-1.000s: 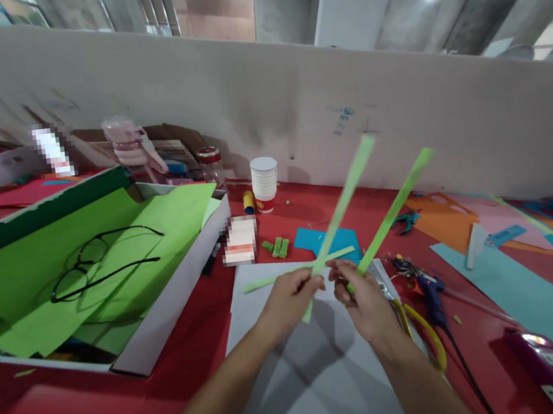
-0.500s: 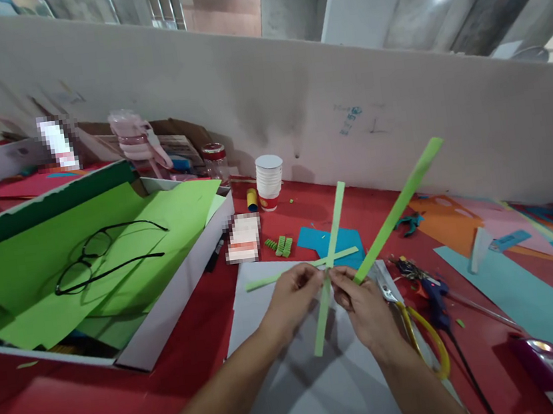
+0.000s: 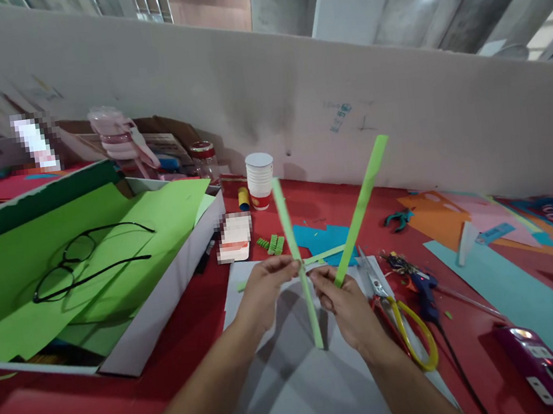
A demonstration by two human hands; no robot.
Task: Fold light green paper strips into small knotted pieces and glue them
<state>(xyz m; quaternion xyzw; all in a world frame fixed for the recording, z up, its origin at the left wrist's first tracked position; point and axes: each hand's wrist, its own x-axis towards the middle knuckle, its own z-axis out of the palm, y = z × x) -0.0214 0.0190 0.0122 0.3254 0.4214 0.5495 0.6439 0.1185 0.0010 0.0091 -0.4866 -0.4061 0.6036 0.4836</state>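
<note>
My left hand (image 3: pixel 263 297) is closed in a pinch at the middle of a pale green paper strip (image 3: pixel 284 216), which stands nearly upright. A second pale strip (image 3: pixel 327 254) passes across behind it, slanting slightly. My right hand (image 3: pixel 348 306) is closed on the lower end of a bright green paper strip (image 3: pixel 364 201) that leans up to the right. Its fingertips are close to where the pale strips cross; whether they touch them I cannot tell. Under both hands lies white paper (image 3: pixel 299 392). Scissors (image 3: pixel 416 337) with yellow handles lie right beside my right wrist.
At left stands a box (image 3: pixel 175 286) holding green sheets and glasses (image 3: pixel 69 262). Paper cups (image 3: pixel 259 182) are stacked near the wall. On the right are a blue glue gun (image 3: pixel 425 293), a light blue sheet (image 3: pixel 514 299) and a purple power strip (image 3: pixel 540 362). Curled green pieces (image 3: pixel 274 244) lie ahead.
The upright pale strip has turned from leaning right to leaning slightly left. The bright green strip stands steeper. The camera view has shifted a little to the right.
</note>
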